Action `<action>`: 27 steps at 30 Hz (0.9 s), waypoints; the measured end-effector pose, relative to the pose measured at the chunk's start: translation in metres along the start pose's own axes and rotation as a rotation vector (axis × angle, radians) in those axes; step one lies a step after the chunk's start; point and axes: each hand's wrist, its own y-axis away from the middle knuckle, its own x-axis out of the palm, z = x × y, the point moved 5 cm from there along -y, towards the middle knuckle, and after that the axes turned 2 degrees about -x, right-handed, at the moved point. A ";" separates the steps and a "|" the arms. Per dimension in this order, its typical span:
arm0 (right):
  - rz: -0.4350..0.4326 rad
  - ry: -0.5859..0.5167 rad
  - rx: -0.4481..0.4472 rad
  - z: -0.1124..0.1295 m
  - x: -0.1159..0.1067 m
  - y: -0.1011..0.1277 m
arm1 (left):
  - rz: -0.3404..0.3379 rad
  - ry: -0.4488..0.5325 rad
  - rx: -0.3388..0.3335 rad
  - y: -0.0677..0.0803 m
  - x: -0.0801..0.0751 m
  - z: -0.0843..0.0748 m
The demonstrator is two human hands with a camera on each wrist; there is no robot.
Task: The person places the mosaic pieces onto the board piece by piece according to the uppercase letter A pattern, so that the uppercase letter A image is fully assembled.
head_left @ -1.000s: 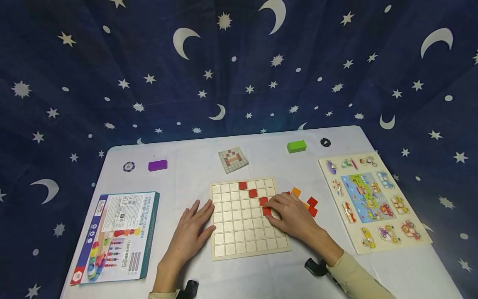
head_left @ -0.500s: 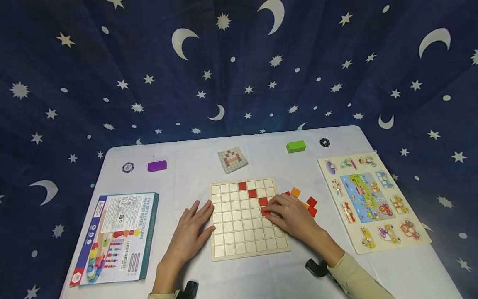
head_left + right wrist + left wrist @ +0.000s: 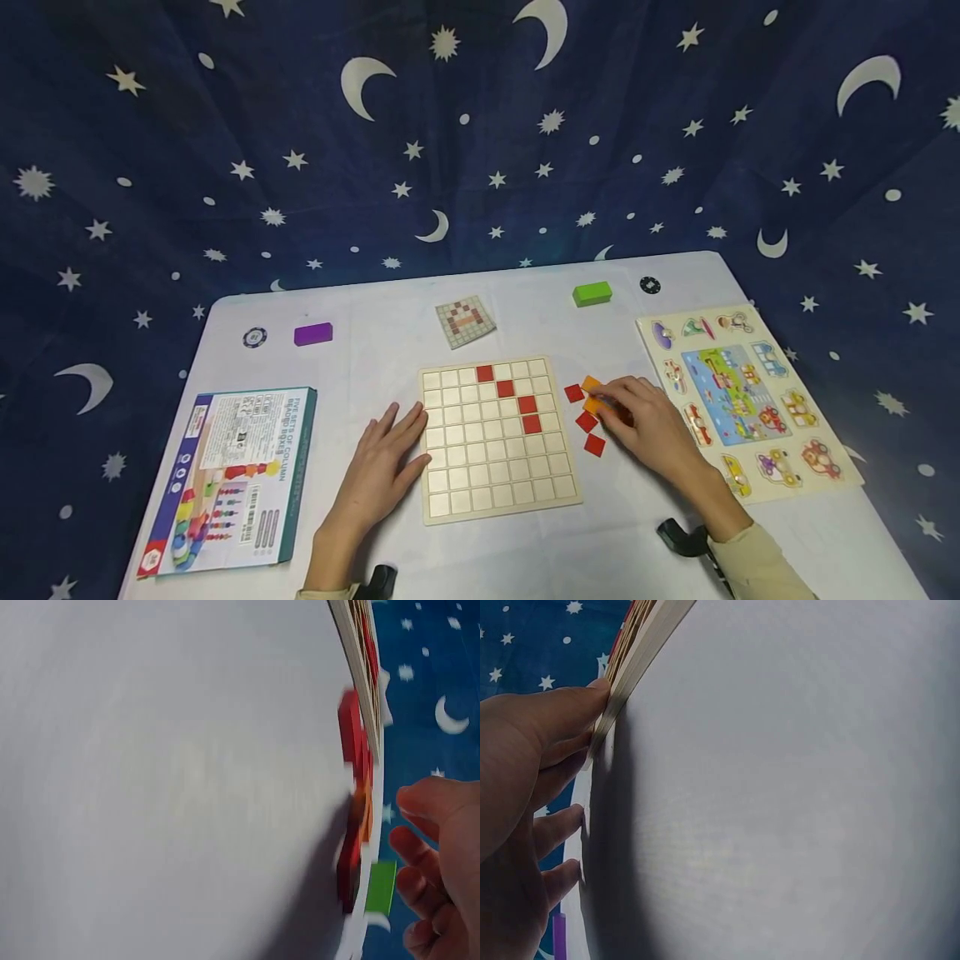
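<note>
A pale wooden grid board (image 3: pixel 478 477) lies in the middle of the table, with several red square tiles stepping down its upper right part. The lowest of these red tiles (image 3: pixel 532 424) sits within a cell. My left hand (image 3: pixel 378 467) rests along the board's left edge, thumb and fingertips touching it. To the right of the board, my right hand (image 3: pixel 656 429) hovers low over loose tiles, thumb and fingers apart. Orange tiles (image 3: pixel 594 406) lie at its fingertips, and a red tile (image 3: pixel 594 445) lies nearer me. The hand hides part of the pile.
A patterned card (image 3: pixel 465 322) lies behind the board. A wooden picture puzzle (image 3: pixel 750 400) lies at right and a flat box (image 3: pixel 232 479) at left. Purple (image 3: pixel 312 334) and green (image 3: pixel 592 294) blocks stand farther back, with round chips (image 3: pixel 255 337) near them.
My right hand has let go of the red tile in the board's fourth row and moved right to the loose tiles. My left hand stays at the board's edge.
</note>
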 end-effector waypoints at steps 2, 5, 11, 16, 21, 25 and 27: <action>-0.006 0.015 0.029 -0.007 -0.005 0.003 | 0.000 -0.001 0.000 0.000 -0.001 0.000; -0.002 0.048 0.073 -0.014 -0.010 0.006 | 0.001 -0.004 0.000 0.000 -0.001 0.000; 0.049 0.088 0.181 -0.025 -0.009 0.010 | -0.018 -0.011 0.015 0.000 0.000 -0.001; 0.041 0.091 0.206 -0.032 -0.011 0.010 | -0.051 -0.015 0.042 0.001 -0.001 -0.003; 0.036 0.129 0.224 -0.037 -0.013 0.011 | -0.049 -0.009 0.039 0.001 -0.002 -0.004; 0.035 0.138 0.225 -0.038 -0.013 0.012 | -0.045 -0.013 0.032 0.001 -0.003 -0.005; 0.029 0.139 0.224 -0.038 -0.012 0.011 | -0.038 -0.011 0.028 0.001 -0.003 -0.005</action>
